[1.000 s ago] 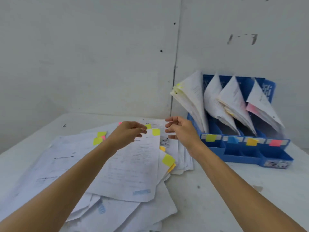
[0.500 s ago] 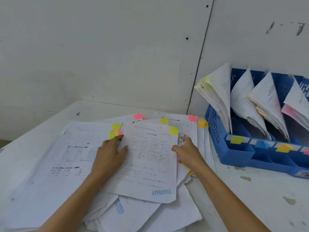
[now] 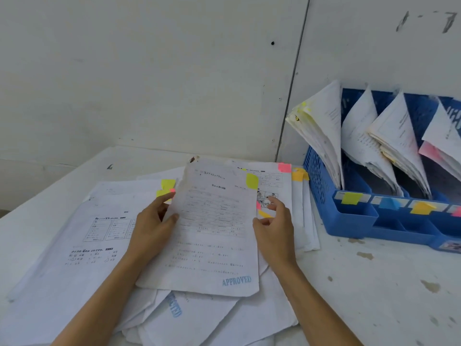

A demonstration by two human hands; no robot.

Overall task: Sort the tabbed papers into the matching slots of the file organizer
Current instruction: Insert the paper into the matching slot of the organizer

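Note:
A white sheet stamped APPROVED carries a yellow-green tab at its top right. My left hand grips its left edge and lifts its top end off the loose paper pile. My right hand is at the sheet's right edge with fingers spread; whether it pinches the paper is unclear. The blue file organizer stands to the right, its slots marked by yellow-green, blue, orange and pink labels, each slot stuffed with papers.
Other sheets in the pile show pink, orange and yellow tabs. A white wall stands close behind the table. Bare, stained tabletop lies in front of the organizer.
Both hands dropped onto the pile, then my left hand took the APPROVED sheet's edge and raised its top end. The view shifted left and closer.

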